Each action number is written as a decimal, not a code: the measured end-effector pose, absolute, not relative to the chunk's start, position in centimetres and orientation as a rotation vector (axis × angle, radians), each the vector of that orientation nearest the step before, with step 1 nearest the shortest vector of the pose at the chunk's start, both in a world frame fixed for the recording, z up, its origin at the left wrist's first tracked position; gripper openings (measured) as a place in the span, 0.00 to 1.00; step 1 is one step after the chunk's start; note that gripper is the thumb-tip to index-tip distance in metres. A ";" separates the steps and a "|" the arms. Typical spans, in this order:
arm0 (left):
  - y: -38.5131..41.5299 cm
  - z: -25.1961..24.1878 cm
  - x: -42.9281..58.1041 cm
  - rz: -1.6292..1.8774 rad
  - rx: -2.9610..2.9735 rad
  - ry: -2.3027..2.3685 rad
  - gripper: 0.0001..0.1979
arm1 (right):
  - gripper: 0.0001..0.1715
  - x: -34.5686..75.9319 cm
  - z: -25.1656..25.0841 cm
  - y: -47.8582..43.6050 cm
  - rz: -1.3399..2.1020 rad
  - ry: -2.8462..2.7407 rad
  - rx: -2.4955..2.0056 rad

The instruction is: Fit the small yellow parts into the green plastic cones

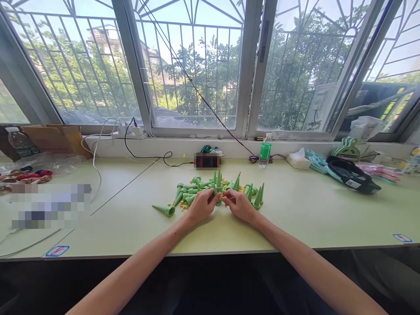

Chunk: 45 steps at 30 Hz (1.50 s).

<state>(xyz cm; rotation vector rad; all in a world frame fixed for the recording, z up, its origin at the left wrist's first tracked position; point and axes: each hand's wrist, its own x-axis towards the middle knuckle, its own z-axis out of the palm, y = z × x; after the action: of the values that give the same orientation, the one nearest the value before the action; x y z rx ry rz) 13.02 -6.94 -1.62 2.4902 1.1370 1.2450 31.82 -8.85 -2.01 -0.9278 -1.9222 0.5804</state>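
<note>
In the head view my left hand (201, 204) is closed, its thumb and fingers gripping a green plastic spike (218, 180) that points upward. My right hand (241, 205) pinches a small yellow piece (222, 197) close against that spike; the fingertips partly cover both. Around the hands lies a loose pile of similar green cone-shaped spikes with ribbed caps, some on their sides and some standing point up. One spike (164, 210) lies apart on the left. Several small yellow pieces (184, 206) are scattered among them.
The pale table (311, 218) runs under a barred window. Behind the pile are a blurred dark device (207, 161) with a cable and a green-labelled bottle (265, 151). A tissue box (298, 159) and black cap-like item (352, 175) are right; a cardboard box (54, 140) and cables are left.
</note>
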 end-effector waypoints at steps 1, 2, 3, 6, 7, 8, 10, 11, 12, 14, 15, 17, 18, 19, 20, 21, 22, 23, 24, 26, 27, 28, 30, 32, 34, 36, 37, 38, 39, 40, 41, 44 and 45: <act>-7.0 -1.6 13.0 1.241 2.493 1.134 0.18 | 0.13 31.8 -2.0 -8.8 0.581 -1.921 -0.932; -7.0 -1.6 13.0 1.237 2.495 1.133 0.18 | 0.15 31.8 -2.1 -8.8 0.588 -1.924 -0.935; -7.0 -1.6 13.0 1.234 2.497 1.133 0.18 | 0.16 31.8 -2.1 -8.7 0.588 -1.924 -0.939; -7.0 -1.6 13.0 1.232 2.498 1.138 0.19 | 0.17 31.8 -2.0 -8.7 0.581 -1.930 -0.951; -7.1 -1.6 13.0 1.234 2.499 1.138 0.19 | 0.17 31.8 -2.0 -8.7 0.576 -1.930 -0.958; -7.1 -1.6 13.0 1.236 2.501 1.138 0.19 | 0.17 31.8 -2.0 -8.7 0.574 -1.933 -0.964; -7.1 -1.6 13.0 1.238 2.509 1.134 0.19 | 0.19 31.8 -2.1 -8.7 0.571 -1.936 -0.973; -7.1 -1.6 13.0 1.237 2.513 1.132 0.19 | 0.19 31.8 -2.1 -8.7 0.567 -1.940 -0.974; -7.1 -1.5 13.0 1.235 2.516 1.131 0.19 | 0.20 31.9 -2.2 -8.7 0.562 -1.944 -0.972; -7.1 -1.5 12.9 1.232 2.516 1.129 0.19 | 0.22 31.9 -2.4 -8.6 0.553 -1.954 -0.962; -7.1 -1.5 12.9 1.233 2.516 1.127 0.19 | 0.23 31.9 -2.5 -8.5 0.552 -1.957 -0.957; -7.2 -1.5 12.9 1.242 2.519 1.122 0.19 | 0.23 32.0 -2.7 -8.4 0.555 -1.959 -0.949; -7.2 -1.5 12.9 1.247 2.521 1.118 0.19 | 0.23 32.0 -2.7 -8.4 0.556 -1.960 -0.946; -7.2 -1.5 12.9 1.250 2.523 1.115 0.20 | 0.24 32.0 -2.7 -8.4 0.557 -1.961 -0.943; -7.2 -1.4 12.9 1.252 2.523 1.112 0.20 | 0.24 32.0 -2.7 -8.4 0.554 -1.964 -0.942; -7.2 -1.4 12.9 1.250 2.521 1.108 0.19 | 0.24 32.1 -2.7 -8.4 0.549 -1.964 -0.942; -7.2 -1.4 13.0 1.252 2.518 1.106 0.19 | 0.24 32.1 -2.6 -8.4 0.545 -1.960 -0.943; -7.2 -1.4 13.0 1.255 2.516 1.105 0.19 | 0.24 32.1 -2.5 -8.5 0.539 -1.950 -0.946; -7.2 -1.5 13.0 1.263 2.512 1.108 0.19 | 0.22 32.1 -2.4 -8.6 0.538 -1.928 -0.950; -7.2 -1.5 13.0 1.287 2.506 1.119 0.20 | 0.17 32.0 -2.2 -8.7 0.538 -1.885 -0.956; -7.2 -1.5 13.0 1.300 2.501 1.126 0.20 | 0.15 32.0 -2.1 -8.8 0.534 -1.878 -0.955; -7.2 -1.5 13.0 1.311 2.495 1.133 0.20 | 0.13 32.0 -2.1 -8.8 0.525 -1.881 -0.954; -7.2 -1.5 12.9 1.322 2.488 1.141 0.20 | 0.11 32.1 -2.1 -8.9 0.507 -1.909 -0.945; -7.3 -1.5 13.0 1.325 2.491 1.147 0.19 | 0.10 32.1 -2.2 -8.9 0.504 -1.929 -0.935; -7.3 -1.4 13.0 1.318 2.497 1.148 0.19 | 0.09 32.1 -2.3 -8.8 0.519 -1.929 -0.928; -7.4 -1.4 13.0 1.310 2.502 1.141 0.20 | 0.09 32.1 -2.3 -8.8 0.531 -1.925 -0.925; -7.4 -1.4 13.0 1.310 2.504 1.135 0.20 | 0.10 32.1 -2.3 -8.7 0.533 -1.925 -0.926; -7.4 -1.4 13.0 1.312 2.506 1.130 0.20 | 0.11 32.1 -2.2 -8.7 0.533 -1.928 -0.929; -7.4 -1.3 13.0 1.316 2.510 1.125 0.20 | 0.12 32.1 -2.2 -8.7 0.530 -1.932 -0.933; -7.4 -1.3 13.0 1.320 2.514 1.119 0.20 | 0.13 32.1 -2.2 -8.7 0.524 -1.938 -0.937; -7.4 -1.3 13.0 1.321 2.517 1.114 0.20 | 0.14 32.1 -2.1 -8.7 0.515 -1.946 -0.941; -7.5 -1.3 13.0 1.317 2.520 1.092 0.20 | 0.17 32.1 -2.2 -8.7 0.471 -1.971 -0.946; -7.5 -1.3 13.0 1.318 2.518 1.089 0.20 | 0.17 32.1 -2.2 -8.7 0.456 -1.976 -0.948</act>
<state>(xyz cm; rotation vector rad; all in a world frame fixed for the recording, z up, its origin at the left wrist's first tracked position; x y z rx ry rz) 12.98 -7.54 -1.27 2.5183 1.0893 1.3183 32.13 -8.66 -2.24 -0.9483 -1.9757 0.4563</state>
